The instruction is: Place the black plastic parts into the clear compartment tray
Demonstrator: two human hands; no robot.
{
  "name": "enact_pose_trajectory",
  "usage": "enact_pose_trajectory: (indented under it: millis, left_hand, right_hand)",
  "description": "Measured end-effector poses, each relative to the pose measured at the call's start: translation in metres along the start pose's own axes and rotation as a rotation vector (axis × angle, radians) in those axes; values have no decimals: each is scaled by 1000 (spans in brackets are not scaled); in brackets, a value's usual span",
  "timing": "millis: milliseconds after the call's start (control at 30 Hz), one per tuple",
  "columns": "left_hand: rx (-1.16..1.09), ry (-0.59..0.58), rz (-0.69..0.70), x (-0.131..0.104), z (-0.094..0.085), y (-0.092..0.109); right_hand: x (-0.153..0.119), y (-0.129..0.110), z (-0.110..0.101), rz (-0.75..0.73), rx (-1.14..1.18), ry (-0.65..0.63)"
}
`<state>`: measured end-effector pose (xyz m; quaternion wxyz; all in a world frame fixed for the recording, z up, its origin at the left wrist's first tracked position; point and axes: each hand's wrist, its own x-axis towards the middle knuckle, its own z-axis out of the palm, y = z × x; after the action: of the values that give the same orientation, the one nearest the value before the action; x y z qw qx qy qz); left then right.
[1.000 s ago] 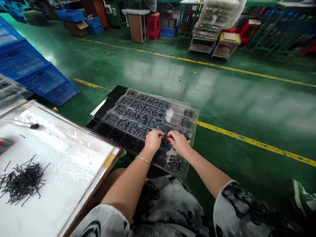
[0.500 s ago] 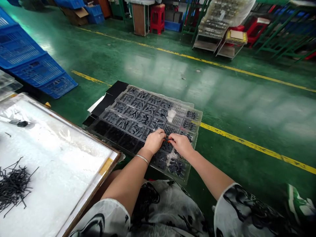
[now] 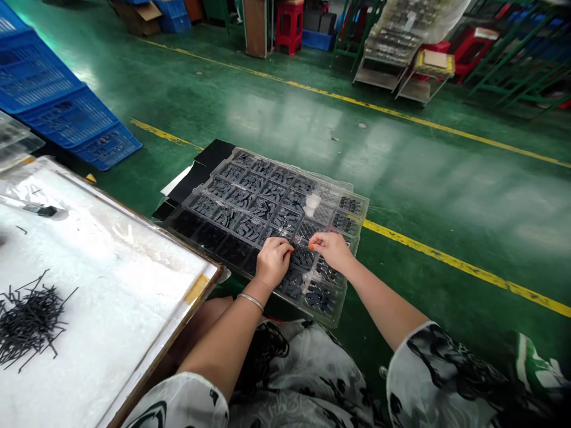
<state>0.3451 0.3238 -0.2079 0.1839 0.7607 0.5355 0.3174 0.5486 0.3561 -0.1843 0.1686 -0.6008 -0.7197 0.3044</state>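
A clear plastic compartment tray [image 3: 363,205] full of small dark parts lies in front of me. Over its near right portion, my left hand [image 3: 273,261] is closed, thumb and fingertips pinched together above the compartments. My right hand [image 3: 333,249] is a little to the right, its thumb and forefinger likewise pinched. Anything between either hand's fingertips is too small to make out. Small dark parts [image 3: 303,257] fill the compartment between the two hands. Dark pieces in the nearer left compartments are hard to distinguish.
On my left stands a white-topped table [image 3: 134,297] with a pile of thin black rods [image 3: 31,324]. Blue crates [image 3: 49,83] are stacked beyond it. Black sheets [image 3: 200,172] jut from the tray's left side. A red stool [image 3: 289,27] stands across the green floor.
My hands have moved apart: the left shifted slightly left and down, the right slightly right. The view has tilted a little, shifting the background. The tray looks unchanged.
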Motion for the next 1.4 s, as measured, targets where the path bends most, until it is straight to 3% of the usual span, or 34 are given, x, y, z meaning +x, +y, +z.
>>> enact_pose_trajectory:
  millis: [367,533,700,867,1000,1100,1267,1400]
  left_hand:
    - [-120,51,-34,-17,-13,1]
    - [-264,36,-126,-19,-15,18]
    - [-510,55,-344,-12,-11,35]
    - [-799,14,-479,1,-10,38]
    - [-907,13,-522,7,-13,38]
    - [-927,20,-547,9,-15,38]
    - [-867,81,-583,1,-31,32]
    - [-732,93,-582,-22,-52,23]
  right_hand:
    - [-9,-6,0,12,-56,9]
    - [-9,-15,0,80,130,-16]
    - [-13,-29,-4,132,429,-126]
    - [-20,-42,-6,169,633,-191]
    - [-25,-46,-5,178,693,-233]
    - [-23,-39,-9,177,657,-192]
    - [-6,-13,-23,186,432,-3]
    - [0,-3,-21,154,209,-21]
